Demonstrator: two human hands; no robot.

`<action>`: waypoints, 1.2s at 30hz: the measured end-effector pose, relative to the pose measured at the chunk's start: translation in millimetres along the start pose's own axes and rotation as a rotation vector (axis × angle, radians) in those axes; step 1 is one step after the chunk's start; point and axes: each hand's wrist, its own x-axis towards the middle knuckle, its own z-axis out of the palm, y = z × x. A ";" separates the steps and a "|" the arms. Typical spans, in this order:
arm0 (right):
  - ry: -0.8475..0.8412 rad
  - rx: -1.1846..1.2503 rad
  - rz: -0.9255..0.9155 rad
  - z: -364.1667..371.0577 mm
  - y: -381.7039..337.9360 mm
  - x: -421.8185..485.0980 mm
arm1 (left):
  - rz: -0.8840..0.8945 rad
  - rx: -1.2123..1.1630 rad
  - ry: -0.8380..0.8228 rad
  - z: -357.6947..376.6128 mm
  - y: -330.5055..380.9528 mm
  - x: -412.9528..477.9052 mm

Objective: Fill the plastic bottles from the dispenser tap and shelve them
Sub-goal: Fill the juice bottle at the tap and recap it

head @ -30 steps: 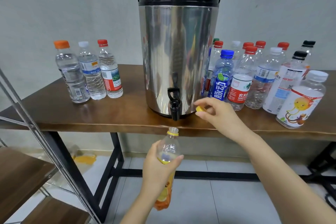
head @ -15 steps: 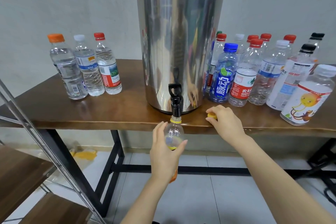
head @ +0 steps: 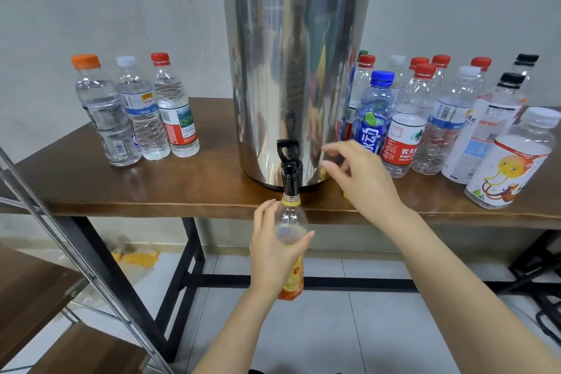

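A tall steel dispenser (head: 297, 85) with a black lid stands on the wooden table (head: 151, 188). Its black tap (head: 290, 167) hangs over the front edge. My left hand (head: 273, 255) grips a clear bottle with an orange label (head: 292, 222), uncapped. The bottle's yellow-ringed mouth sits right under the spout. My right hand (head: 361, 182) hovers just right of the tap with loosely spread fingers and holds nothing. A sliver of the yellow cap (head: 345, 194) shows on the table beneath that hand.
Three capped bottles with water (head: 136, 109) stand on the table's left. Several capped bottles (head: 425, 118) crowd the right side behind my right hand. A metal-framed shelf with wooden boards (head: 30, 282) stands at the lower left. Under the table is tiled floor.
My left hand raised the bottle until its mouth met the spout. My right hand set the yellow cap on the table and lifted off it toward the tap.
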 end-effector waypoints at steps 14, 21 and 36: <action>-0.125 0.028 -0.185 4.1 -71.1 32.0 | 0.021 -0.062 -0.047 -9.0 -4.4 6.4; 0.143 0.053 -0.303 21.8 -65.3 13.7 | 0.015 -0.081 -0.025 -6.4 -2.8 6.3; 0.352 0.114 -0.160 50.9 -62.4 -33.9 | 0.036 -0.158 0.019 -3.6 3.8 4.0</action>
